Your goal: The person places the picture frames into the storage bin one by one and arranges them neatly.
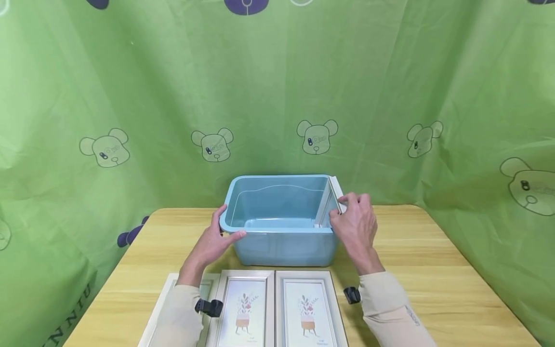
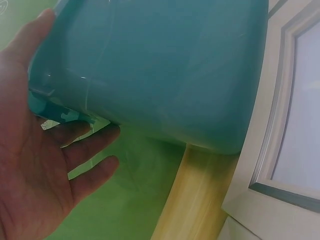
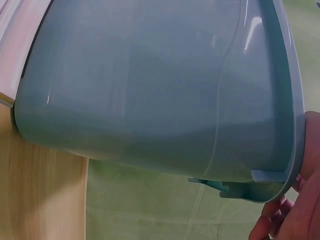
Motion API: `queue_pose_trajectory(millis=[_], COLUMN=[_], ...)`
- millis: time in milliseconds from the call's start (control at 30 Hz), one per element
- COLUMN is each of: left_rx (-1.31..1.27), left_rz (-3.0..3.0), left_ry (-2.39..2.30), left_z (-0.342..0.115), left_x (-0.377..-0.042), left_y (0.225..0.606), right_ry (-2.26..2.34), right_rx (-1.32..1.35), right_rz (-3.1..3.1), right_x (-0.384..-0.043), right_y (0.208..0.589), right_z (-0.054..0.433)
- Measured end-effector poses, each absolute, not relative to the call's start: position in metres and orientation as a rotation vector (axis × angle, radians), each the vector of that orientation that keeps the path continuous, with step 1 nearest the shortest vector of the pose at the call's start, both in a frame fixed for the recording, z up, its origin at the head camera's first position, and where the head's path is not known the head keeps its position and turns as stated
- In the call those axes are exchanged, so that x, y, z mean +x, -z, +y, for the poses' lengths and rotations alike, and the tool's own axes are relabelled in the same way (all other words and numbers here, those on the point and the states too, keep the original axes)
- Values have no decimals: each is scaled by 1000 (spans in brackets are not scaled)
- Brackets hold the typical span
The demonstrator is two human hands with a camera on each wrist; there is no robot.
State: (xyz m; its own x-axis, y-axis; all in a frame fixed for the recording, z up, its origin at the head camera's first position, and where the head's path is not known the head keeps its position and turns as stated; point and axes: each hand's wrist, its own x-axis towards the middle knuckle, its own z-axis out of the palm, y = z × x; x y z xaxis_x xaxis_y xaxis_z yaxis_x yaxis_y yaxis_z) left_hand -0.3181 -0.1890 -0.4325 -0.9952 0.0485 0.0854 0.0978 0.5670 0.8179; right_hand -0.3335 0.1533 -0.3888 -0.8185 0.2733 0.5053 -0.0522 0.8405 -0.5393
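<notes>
A blue plastic bin (image 1: 277, 248) stands on the table. My left hand (image 1: 214, 243) rests at its front left corner, thumb along the front rim and index finger on the side rim. In the left wrist view, the other fingers of this left hand (image 2: 45, 150) extend loosely under the side handle (image 2: 62, 112). My right hand (image 1: 357, 221) pinches a white picture frame (image 1: 335, 188) that stands on edge inside the bin along its right wall. The right wrist view shows the curled fingers of the right hand (image 3: 300, 210) by the rim; the frame is hidden there.
Flat on the wooden table (image 1: 416, 255), in front of the bin, lie a middle picture frame (image 1: 244, 308), a right picture frame (image 1: 309, 313) and a left one (image 1: 162, 301) partly under my left sleeve. A green patterned cloth (image 1: 269, 86) hangs behind and beside the table.
</notes>
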Motion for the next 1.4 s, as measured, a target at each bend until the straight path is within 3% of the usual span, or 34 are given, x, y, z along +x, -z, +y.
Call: queue_pose_trajectory(millis=[800, 1400], left_rx=[-138, -152], left_rz=[-2723, -2720], left_ry=[1451, 1444], left_z=[-187, -190], left_x=[-317, -319], left_y=[436, 437], right_ry=[-687, -743], right_rx=[-65, 105], right_rz=[-2259, -2176], right_x=[-320, -273], right_y=[403, 405], right_z=[149, 142])
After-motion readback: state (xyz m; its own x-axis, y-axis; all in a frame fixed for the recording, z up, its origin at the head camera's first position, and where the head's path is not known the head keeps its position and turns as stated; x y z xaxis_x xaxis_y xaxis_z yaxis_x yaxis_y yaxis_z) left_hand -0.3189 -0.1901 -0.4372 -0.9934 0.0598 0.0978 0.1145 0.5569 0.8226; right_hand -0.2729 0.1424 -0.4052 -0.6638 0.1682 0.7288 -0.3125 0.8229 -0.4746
